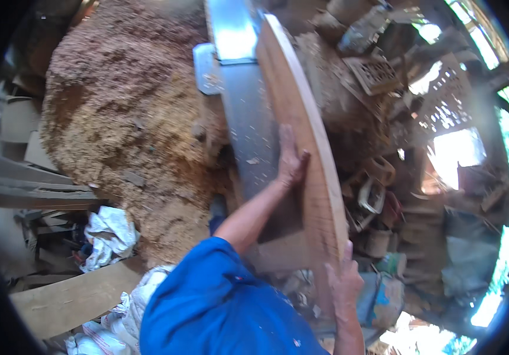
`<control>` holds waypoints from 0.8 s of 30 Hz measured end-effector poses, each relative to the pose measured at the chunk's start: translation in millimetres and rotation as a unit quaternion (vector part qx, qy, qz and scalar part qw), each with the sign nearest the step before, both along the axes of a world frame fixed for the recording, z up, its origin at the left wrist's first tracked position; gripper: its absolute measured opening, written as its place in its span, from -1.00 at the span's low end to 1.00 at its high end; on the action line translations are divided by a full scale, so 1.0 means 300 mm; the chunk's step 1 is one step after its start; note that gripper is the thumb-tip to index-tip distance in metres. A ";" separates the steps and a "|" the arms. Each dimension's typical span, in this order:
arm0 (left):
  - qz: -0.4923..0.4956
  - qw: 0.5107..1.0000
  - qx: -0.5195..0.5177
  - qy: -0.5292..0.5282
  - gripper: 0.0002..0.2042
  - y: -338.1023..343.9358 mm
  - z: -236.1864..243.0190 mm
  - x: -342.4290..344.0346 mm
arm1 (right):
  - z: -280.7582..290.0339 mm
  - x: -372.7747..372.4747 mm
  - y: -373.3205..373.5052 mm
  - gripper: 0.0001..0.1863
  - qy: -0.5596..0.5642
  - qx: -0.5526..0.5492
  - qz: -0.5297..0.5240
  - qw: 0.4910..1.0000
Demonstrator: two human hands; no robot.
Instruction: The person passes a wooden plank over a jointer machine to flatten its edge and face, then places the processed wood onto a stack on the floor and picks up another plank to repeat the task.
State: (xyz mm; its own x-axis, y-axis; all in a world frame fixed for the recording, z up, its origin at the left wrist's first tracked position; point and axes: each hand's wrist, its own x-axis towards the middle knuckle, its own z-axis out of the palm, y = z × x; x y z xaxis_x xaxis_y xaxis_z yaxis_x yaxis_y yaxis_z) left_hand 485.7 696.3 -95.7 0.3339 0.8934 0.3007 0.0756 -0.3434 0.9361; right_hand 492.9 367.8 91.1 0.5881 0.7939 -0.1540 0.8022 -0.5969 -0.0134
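Observation:
A long wooden board point(290, 83) with a pale edge runs along the steel bed point(245, 118) of a machine, up to its bright far section. My left hand point(290, 163) presses against the board's face about midway along, fingers stretched out and thumb apart. Near the board's close end, my right hand point(343, 278) grips it with thumb and fingers. A small pale plate point(207, 68) sticks out at the bed's left side. My blue-sleeved left arm crosses the lower middle.
A large heap of wood shavings point(118, 100) lies left of the machine. Planks point(71, 284), stacked timber point(41, 189) and white sacks point(106, 236) lie at the left and lower left. Cluttered plastic and wooden items point(372, 77) crowd the right, before bright openings.

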 end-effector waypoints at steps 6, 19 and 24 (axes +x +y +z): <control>0.006 0.999 0.020 -0.025 0.03 0.075 0.010 0.034 | -0.030 0.016 0.040 0.12 -0.006 0.026 -0.004 1.000; 0.031 0.999 0.014 -0.039 -0.11 0.264 0.005 0.063 | -0.011 0.035 0.281 0.11 -0.016 0.006 0.004 1.000; 0.030 0.999 0.000 -0.028 -0.20 0.236 -0.016 0.057 | 0.003 0.035 0.362 0.12 -0.025 0.012 0.015 1.000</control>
State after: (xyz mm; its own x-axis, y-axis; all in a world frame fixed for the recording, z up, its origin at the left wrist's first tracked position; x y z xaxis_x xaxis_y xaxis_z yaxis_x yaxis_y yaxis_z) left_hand 502.9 767.2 -100.5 0.2617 0.9114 0.3176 0.0445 -0.3402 0.9393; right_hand 503.4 476.3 92.1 0.5711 0.8141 -0.1052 0.8194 -0.5732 0.0123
